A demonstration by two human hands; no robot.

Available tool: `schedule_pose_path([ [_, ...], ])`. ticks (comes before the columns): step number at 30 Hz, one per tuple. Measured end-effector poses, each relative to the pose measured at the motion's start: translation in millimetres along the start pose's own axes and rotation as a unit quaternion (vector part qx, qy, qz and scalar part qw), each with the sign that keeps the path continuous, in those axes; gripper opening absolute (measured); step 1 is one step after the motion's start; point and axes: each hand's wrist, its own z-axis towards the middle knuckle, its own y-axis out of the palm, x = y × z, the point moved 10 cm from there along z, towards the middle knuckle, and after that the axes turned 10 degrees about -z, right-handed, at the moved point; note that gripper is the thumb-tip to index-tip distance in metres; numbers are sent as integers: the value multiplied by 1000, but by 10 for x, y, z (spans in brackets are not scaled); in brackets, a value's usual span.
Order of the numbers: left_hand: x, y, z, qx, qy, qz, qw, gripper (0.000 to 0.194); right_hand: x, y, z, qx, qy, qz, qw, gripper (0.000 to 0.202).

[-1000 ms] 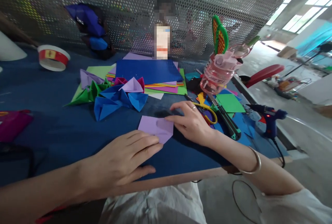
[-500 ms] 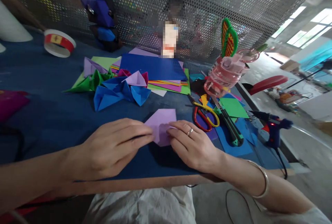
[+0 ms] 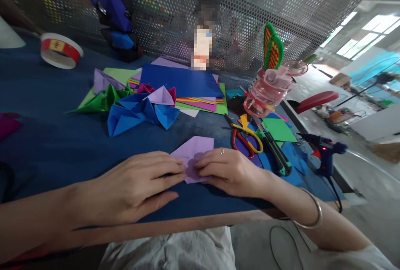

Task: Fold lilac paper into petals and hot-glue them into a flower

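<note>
A folded sheet of light purple paper [image 3: 196, 149] lies on the blue table near its front edge. My left hand [image 3: 140, 184] presses the paper's left side with its fingertips, the thumb held a little apart below. On the right side, my right hand [image 3: 233, 172], wearing a ring, has its fingers bent together on the paper, covering its lower right part. Folded blue paper pieces [image 3: 137, 111], a green one [image 3: 109, 99] and a small purple one [image 3: 162, 95] stand behind my hands.
Scissors [image 3: 246, 138], a green-black cutter [image 3: 276, 153] and a glue gun [image 3: 326, 153] lie at the right. A pink bottle [image 3: 265, 91] stands behind them. Stacked paper [image 3: 181, 80] is at the back, a tape roll [image 3: 61, 51] at the back left.
My right hand has turned and curled its fingers further over the paper. The left thumb now shows apart from the fingers. The paper sits slightly lower in view.
</note>
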Motion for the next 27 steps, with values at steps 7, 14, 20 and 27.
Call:
schedule_pose_path([
  [7,-6,21,-36,6,3,-18,1000,26,270,-22,55,-39,59,156,985,7],
  [14,43,-36,58,20,-5,-27,999,27,375,39,66,-14,145,174,974,7],
  [20,73,-64,88,19,-12,-38,999,31,512,83,26,22,263,109,958,18],
  [27,24,0,44,14,-20,-54,998,32,488,110,72,9,265,40,963,18],
])
